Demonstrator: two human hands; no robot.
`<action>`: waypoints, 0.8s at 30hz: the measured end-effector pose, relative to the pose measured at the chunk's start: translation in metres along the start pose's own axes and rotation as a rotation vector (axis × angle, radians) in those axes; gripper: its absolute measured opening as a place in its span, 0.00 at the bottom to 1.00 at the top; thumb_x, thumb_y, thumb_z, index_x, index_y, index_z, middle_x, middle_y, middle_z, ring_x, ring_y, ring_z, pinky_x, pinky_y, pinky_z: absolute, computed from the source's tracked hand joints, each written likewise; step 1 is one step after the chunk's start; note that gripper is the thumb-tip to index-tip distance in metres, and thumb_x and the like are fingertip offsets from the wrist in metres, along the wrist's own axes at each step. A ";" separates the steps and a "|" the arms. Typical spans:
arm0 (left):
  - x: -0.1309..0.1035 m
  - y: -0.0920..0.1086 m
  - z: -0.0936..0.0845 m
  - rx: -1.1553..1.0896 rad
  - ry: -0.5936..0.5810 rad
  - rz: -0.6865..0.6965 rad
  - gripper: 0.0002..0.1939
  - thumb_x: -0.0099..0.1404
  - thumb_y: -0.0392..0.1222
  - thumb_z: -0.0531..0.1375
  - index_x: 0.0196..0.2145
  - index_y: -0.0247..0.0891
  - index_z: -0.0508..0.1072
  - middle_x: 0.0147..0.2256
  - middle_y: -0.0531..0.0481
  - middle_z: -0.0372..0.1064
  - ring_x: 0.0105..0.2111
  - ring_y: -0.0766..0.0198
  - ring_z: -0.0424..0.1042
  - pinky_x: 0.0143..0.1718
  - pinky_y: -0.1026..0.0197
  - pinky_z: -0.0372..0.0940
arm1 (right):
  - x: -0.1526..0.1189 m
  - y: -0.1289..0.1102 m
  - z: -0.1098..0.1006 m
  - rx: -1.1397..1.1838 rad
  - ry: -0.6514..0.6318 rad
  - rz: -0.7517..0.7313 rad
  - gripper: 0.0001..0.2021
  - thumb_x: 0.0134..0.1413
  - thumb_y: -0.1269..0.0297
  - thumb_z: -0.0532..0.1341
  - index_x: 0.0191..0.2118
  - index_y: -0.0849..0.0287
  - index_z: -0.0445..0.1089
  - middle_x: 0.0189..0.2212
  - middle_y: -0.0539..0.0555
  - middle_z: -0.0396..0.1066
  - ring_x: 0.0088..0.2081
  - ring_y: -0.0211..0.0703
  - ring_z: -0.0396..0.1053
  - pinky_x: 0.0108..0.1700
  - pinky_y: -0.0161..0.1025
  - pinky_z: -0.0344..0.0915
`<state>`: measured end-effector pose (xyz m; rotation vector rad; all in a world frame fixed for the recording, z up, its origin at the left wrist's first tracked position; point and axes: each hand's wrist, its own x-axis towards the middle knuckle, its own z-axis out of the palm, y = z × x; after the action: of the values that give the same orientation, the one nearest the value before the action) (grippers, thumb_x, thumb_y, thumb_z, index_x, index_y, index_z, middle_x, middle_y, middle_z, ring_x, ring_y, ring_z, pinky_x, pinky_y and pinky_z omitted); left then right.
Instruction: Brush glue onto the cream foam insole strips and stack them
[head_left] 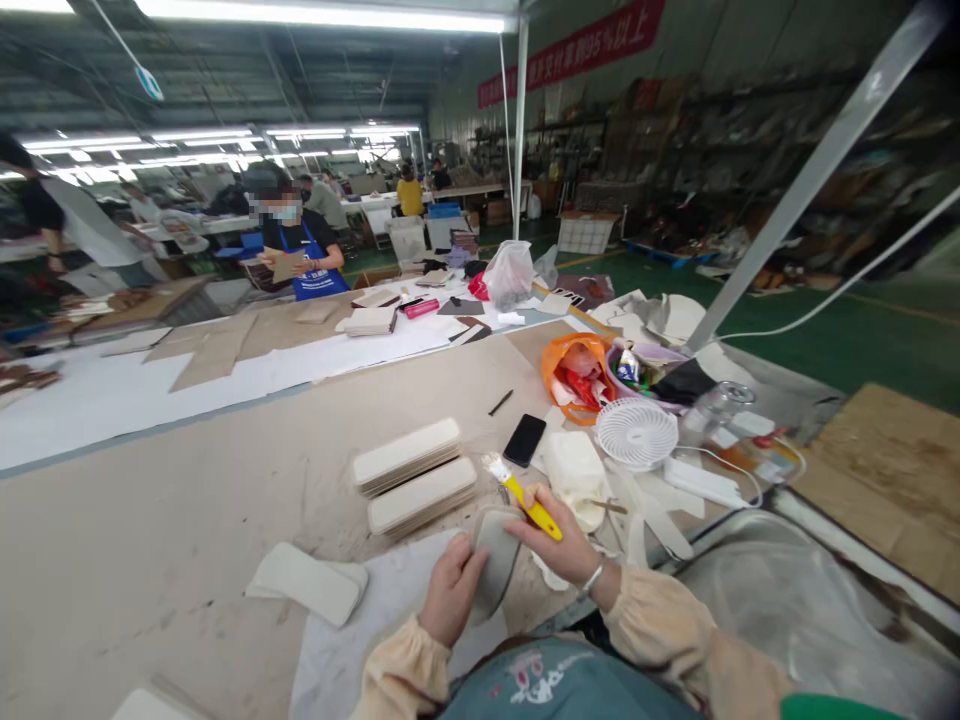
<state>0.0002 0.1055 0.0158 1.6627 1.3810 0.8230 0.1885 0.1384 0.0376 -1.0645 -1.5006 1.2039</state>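
2 long stacks (pixel 422 497), 1 phone (pixel 525 440), 1 brush (pixel 534 508), 1 fan (pixel 637 434).

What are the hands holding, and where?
The left hand holds the gray piece by one side; the right hand holds the brush by its yellow handle, touching the piece too.

The brush handle (pixel 541 520) is plain yellow, the apron (pixel 570 685) teal with a pink-and-white print, the sleeves (pixel 660 615) peach, the phone (pixel 525 440) black, the bag (pixel 576 375) orange.
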 end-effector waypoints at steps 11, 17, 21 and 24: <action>0.004 0.023 0.009 -0.188 0.035 -0.024 0.15 0.63 0.50 0.53 0.26 0.37 0.66 0.31 0.49 0.63 0.37 0.59 0.63 0.41 0.59 0.58 | 0.020 -0.020 -0.021 -0.106 -0.045 -0.096 0.14 0.50 0.60 0.62 0.32 0.54 0.53 0.24 0.44 0.56 0.25 0.35 0.53 0.27 0.33 0.54; 0.005 0.029 0.012 -0.287 0.093 -0.041 0.16 0.60 0.52 0.57 0.28 0.35 0.71 0.32 0.48 0.68 0.39 0.56 0.65 0.43 0.57 0.59 | 0.024 -0.018 -0.026 -0.124 -0.063 -0.111 0.14 0.50 0.59 0.62 0.32 0.54 0.54 0.22 0.43 0.51 0.23 0.34 0.50 0.26 0.33 0.51; 0.003 0.027 0.015 -0.627 -0.128 -0.178 0.21 0.56 0.55 0.60 0.36 0.32 0.75 0.33 0.44 0.73 0.35 0.55 0.69 0.38 0.56 0.62 | 0.036 -0.022 -0.031 -0.087 -0.029 -0.114 0.14 0.48 0.58 0.63 0.32 0.54 0.54 0.22 0.43 0.51 0.23 0.34 0.51 0.25 0.33 0.51; -0.004 0.023 0.019 -0.938 -0.272 -0.344 0.27 0.56 0.59 0.59 0.40 0.30 0.75 0.34 0.38 0.74 0.37 0.50 0.72 0.38 0.53 0.65 | 0.051 -0.024 -0.040 -0.025 0.045 -0.123 0.16 0.46 0.56 0.64 0.31 0.54 0.54 0.22 0.42 0.51 0.23 0.34 0.51 0.25 0.33 0.51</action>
<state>0.0263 0.0966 0.0279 0.7456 0.8351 0.8163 0.2143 0.1926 0.0722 -0.9946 -1.5271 1.0722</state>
